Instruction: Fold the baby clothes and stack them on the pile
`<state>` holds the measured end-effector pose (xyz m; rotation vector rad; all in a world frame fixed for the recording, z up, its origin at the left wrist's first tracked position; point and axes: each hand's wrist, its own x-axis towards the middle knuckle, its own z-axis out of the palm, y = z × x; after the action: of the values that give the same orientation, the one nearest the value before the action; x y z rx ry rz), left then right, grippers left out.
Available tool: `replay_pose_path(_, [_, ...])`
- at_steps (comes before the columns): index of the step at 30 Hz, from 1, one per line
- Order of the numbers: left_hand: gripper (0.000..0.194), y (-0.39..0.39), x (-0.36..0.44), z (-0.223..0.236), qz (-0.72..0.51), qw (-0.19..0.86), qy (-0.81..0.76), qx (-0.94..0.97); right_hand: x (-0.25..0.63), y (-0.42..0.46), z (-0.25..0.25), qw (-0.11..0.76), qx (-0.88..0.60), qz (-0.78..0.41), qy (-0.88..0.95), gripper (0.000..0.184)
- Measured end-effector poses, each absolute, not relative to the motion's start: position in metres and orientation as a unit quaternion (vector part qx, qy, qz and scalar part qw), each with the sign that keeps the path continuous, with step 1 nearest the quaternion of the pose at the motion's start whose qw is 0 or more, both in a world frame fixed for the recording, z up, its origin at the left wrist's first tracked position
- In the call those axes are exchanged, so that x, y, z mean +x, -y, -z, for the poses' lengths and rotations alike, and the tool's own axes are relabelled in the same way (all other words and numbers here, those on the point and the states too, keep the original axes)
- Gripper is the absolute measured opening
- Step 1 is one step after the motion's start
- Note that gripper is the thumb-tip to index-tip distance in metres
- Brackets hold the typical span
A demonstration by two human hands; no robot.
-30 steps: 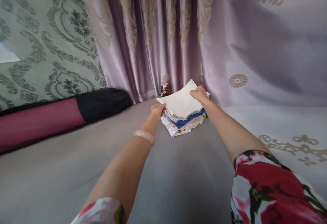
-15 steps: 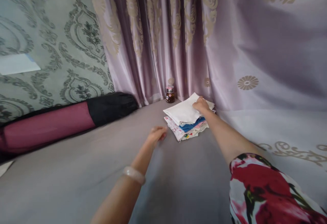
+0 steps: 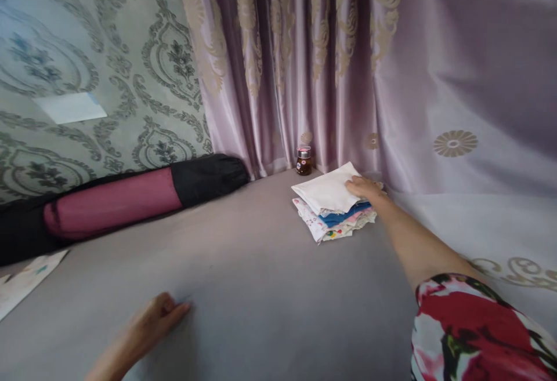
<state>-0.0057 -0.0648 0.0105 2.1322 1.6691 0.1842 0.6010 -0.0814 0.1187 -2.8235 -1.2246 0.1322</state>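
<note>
A stack of folded cloths [image 3: 324, 227] lies at the far right of the grey surface, with blue, pink and printed layers showing at its front. My right hand [image 3: 362, 187] is closed on the right edge of the white cloth [image 3: 328, 189] on top, thumb above it; the fingers underneath are hidden. Well apart from the stack, low on the left, my left hand [image 3: 163, 314] hovers over or rests on the grey surface [image 3: 243, 288]. Its fingers are curled and pinched together; a faint dark line shows by the fingertips, too small to name.
Behind the stack, a small dark jar [image 3: 303, 162] with a silver lid stands against the purple curtain [image 3: 282, 108]. A long black and maroon bag [image 3: 122, 201] lies along the patterned wall. Printed paper or card [image 3: 32, 279] lies at the left edge.
My left hand has moved away from the stack, toward me and to the left. My right hand stays on the white cloth. The view has turned slightly left.
</note>
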Motion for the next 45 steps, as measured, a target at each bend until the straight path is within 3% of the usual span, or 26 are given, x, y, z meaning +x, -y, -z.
replay_pose_path(5, [0.053,0.106,-0.054,-0.008,-0.034,0.188,-0.653,0.733,0.566,0.068,-0.129,0.051,-0.915,-0.001,0.399,0.059])
replay_pose_path(14, [0.058,0.113,-0.034,-0.042,0.000,0.192,-0.661,0.726,0.484,0.053,-0.109,0.086,-0.876,-0.011,0.475,0.069])
replay_pose_path(32, [0.053,0.120,-0.039,-0.030,-0.038,0.166,-0.631,0.757,0.449,0.109,-0.084,0.158,-0.857,0.034,0.490,0.059])
replay_pose_path(38, [0.045,0.125,-0.039,-0.040,-0.081,0.206,-0.624,0.749,0.390,0.126,-0.062,0.160,-0.791,0.166,0.566,0.055])
replay_pose_path(45, [0.037,0.122,-0.046,-0.039,-0.192,0.298,-0.639,0.682,0.295,0.120,-0.011,0.094,-0.683,0.057,0.722,0.063])
